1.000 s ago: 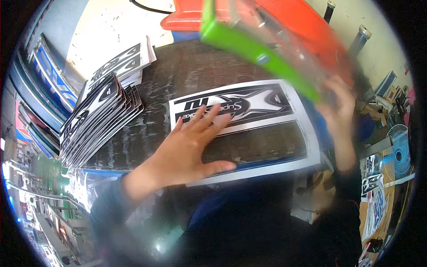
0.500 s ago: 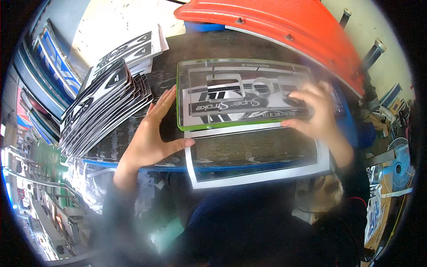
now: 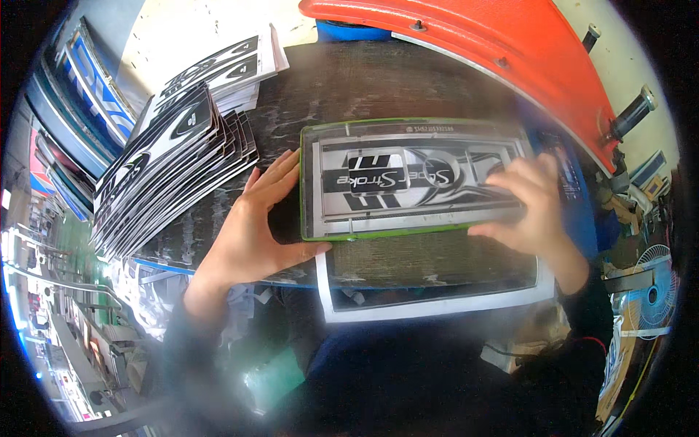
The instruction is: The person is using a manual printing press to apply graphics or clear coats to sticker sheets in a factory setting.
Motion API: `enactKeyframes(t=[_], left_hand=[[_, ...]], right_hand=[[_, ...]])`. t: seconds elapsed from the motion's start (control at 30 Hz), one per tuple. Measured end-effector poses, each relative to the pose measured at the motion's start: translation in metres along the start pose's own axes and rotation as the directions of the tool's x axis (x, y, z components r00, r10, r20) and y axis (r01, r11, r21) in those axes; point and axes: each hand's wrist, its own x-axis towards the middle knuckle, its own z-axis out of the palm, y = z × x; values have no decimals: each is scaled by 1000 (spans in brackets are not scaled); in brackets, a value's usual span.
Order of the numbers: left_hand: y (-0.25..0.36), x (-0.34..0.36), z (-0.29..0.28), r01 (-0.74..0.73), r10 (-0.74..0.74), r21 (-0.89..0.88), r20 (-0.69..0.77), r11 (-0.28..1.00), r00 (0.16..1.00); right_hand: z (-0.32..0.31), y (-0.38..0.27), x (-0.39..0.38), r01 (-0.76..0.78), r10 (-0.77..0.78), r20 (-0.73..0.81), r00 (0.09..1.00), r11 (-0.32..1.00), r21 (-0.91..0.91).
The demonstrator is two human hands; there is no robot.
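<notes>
A clear rectangular plate with a green rim (image 3: 408, 223) and raised clear shapes rests over a black-and-white printed sheet (image 3: 364, 179), which shows through it. My left hand (image 3: 247, 237) lies at the plate's left end, fingers stretched along the edge and thumb at the near left corner. Over the right end curl the fingers of my right hand (image 3: 535, 211), with its thumb at the near edge. A white sheet with a large rectangular opening (image 3: 437, 306) extends from under the plate past the table's near edge.
Stacked printed black-and-white sheets (image 3: 171, 164) fan out on the left of the dark worn table (image 3: 349, 73). A big red curved panel (image 3: 466, 29) borders the far right side. A fan (image 3: 653, 293) stands low on the right.
Both hands and the clear plate appear lower in the view, though the whole picture has shifted too. The plate now looks flatter, its shapes lining up differently over the print.
</notes>
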Motion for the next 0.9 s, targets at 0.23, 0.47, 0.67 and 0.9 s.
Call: enactKeyframes(t=[0.23,0.47,0.67,0.9], left_hand=[[-2,2,0,-6,6,-13,-8,1000,1000],[-3,0,0,-11,10,-29,-31,1000,999],[-3,1,-1,-11,10,-30,-26,999,1000],[-4,-1,0,-12,11,-25,-23,1000,1000]], right_hand=[[3,0,1,25,-25,-12,1000,1000,-4],[4,0,2,22,-22,-19,1000,1000,-7],[3,0,0,22,-22,-23,1000,1000,-10],[2,-4,4,48,-48,-63,997,999,-8]])
